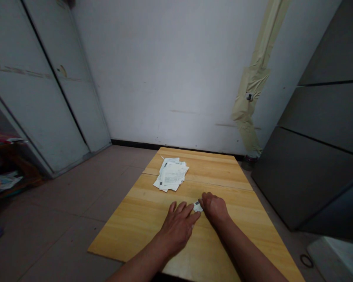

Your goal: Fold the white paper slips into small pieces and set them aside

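Note:
A small piece of folded white paper [198, 206] with dark print lies on the wooden table top, between my two hands. My left hand [178, 227] rests palm down, its fingers slightly bent and apart. Its index fingertip and thumb hold the paper's left and near edges against the wood. At the right edge of the paper, my right hand [214, 207] is closed, with thumb and forefinger pinching it; its other fingers are curled under. Farther back on the left lies a loose, untidy stack of printed paper sheets [172, 175].
The light wooden table [223, 172] has a seam across it and stands near a white wall. Grey cabinets [306, 168] rise on the right, and pale cupboard doors [53, 98] on the left. A jar [248, 162] stands on the floor behind the table's far right corner.

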A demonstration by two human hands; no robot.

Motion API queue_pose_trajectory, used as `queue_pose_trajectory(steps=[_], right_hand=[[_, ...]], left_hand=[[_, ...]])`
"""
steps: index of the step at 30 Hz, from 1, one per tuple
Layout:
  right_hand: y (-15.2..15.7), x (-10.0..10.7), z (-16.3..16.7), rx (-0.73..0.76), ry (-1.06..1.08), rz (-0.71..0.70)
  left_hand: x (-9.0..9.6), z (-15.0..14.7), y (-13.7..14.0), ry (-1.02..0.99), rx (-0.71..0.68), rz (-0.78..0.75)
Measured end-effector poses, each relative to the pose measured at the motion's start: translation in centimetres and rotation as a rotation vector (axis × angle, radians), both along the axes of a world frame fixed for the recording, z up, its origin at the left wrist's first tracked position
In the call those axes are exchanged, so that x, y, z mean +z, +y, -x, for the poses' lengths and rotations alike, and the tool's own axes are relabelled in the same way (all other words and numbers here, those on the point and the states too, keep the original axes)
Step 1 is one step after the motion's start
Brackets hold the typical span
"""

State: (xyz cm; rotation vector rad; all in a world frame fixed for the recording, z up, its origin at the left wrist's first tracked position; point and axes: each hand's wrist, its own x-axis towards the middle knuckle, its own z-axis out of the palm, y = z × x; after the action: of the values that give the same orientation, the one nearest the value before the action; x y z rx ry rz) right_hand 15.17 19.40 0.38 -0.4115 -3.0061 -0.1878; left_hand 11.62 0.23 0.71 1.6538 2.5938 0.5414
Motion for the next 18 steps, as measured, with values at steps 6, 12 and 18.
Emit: queue_pose_trajectory(steps=[6, 12, 18], right_hand=[[-0.16, 0.53, 0.00, -0.003, -0.022, 0.004], [-0.08, 0.33, 0.02, -0.001, -0.002, 0.001], [-0.06, 0.00, 0.08, -0.029, 0.013, 0.026]], left_hand=[[-0.09, -0.18, 0.10, -0.033, 0.011, 0.010], [0.02, -0.42, 0.58, -0.084, -0.048, 0.010], [-0.06, -0.96, 0.86, -0.089, 0.000, 0.038]])
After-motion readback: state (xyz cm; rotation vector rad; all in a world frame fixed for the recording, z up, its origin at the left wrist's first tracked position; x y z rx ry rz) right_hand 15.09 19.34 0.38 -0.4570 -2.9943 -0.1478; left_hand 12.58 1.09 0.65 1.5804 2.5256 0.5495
